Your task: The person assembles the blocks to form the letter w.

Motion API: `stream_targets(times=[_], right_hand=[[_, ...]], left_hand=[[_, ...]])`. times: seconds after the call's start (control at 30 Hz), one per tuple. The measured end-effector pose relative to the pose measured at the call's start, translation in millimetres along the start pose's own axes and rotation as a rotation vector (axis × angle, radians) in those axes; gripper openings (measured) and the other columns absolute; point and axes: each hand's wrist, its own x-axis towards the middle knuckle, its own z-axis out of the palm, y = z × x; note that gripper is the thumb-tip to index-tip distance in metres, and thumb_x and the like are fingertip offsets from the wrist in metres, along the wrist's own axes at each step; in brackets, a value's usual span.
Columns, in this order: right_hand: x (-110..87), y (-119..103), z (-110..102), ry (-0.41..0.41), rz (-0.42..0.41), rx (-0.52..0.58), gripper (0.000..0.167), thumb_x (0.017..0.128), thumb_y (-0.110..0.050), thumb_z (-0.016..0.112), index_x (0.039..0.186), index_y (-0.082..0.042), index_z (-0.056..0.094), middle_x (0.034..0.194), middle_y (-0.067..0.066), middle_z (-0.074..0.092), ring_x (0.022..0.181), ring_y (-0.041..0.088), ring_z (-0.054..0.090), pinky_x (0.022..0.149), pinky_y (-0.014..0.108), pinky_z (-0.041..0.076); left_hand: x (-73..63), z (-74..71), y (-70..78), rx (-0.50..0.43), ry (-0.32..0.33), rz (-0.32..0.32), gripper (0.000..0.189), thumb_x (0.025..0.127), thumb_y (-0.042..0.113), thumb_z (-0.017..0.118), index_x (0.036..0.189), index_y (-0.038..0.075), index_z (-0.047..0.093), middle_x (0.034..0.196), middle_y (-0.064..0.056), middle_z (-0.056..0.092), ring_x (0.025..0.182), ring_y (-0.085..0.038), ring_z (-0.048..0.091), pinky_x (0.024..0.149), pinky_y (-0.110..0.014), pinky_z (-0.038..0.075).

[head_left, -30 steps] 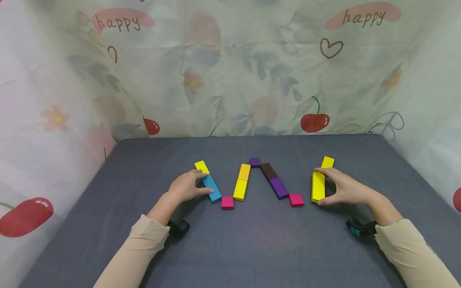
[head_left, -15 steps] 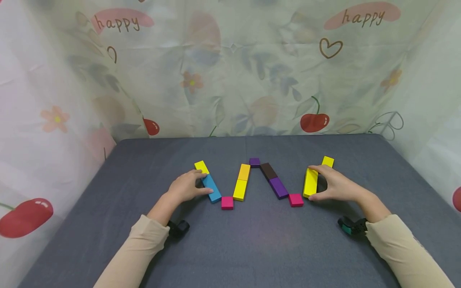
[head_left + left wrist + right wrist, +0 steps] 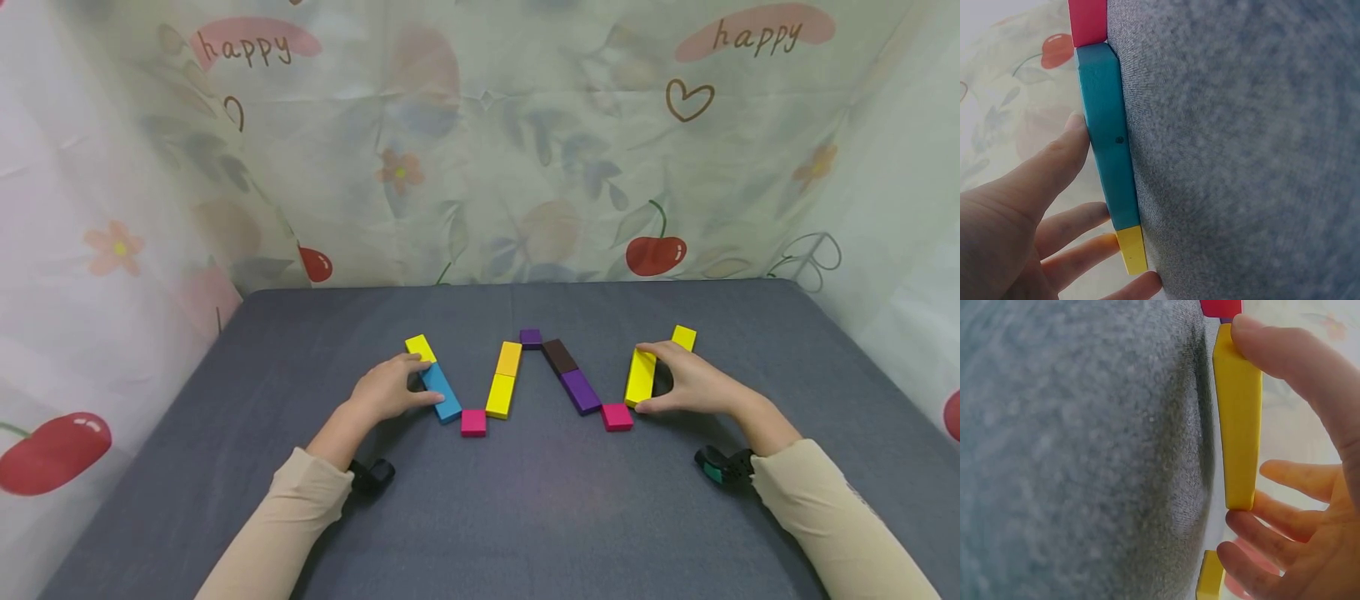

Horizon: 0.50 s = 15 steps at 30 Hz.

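In the head view, my left hand (image 3: 386,390) rests over a blue block (image 3: 441,393), thumb on its surface and fingertips near where it meets a small yellow block (image 3: 420,347). The left wrist view shows those fingers loosely extended along the blue block (image 3: 1107,144). My right hand (image 3: 693,383) pinches a long yellow block (image 3: 641,377) lengthwise. The right wrist view has the thumb at one end of this yellow block (image 3: 1239,425) and fingers at the other. Its near end is close to a pink block (image 3: 617,417). A shorter yellow block (image 3: 684,337) lies behind the right hand.
Between the hands, a zigzag row on the grey cloth (image 3: 525,508) includes another pink block (image 3: 473,422), an orange block (image 3: 508,358), a yellow block (image 3: 500,396), a small purple block (image 3: 531,338), a dark brown block (image 3: 560,357) and a longer purple block (image 3: 581,392).
My right hand has moved left with the long yellow block, bringing it closer to the right-hand pink block and away from the shorter yellow one. My left hand has stayed in place.
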Motion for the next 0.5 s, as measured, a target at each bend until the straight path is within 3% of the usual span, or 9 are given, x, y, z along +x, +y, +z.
stream_targets(times=[0.5], right_hand=[[1.7,-0.1,1.9,-0.018,-0.014,0.000,0.090,0.071,-0.042,0.078,0.136,0.006,0.038,0.135,0.026,0.044,0.120,0.038,0.042,0.101,0.058,0.037]], left_hand=[[0.8,0.0,-0.5,0.002,-0.001,0.006,0.067,0.083,0.045,0.066,0.138,0.011,0.047,0.146,-0.016,0.040,0.133,-0.036,0.040,0.102,-0.054,0.040]])
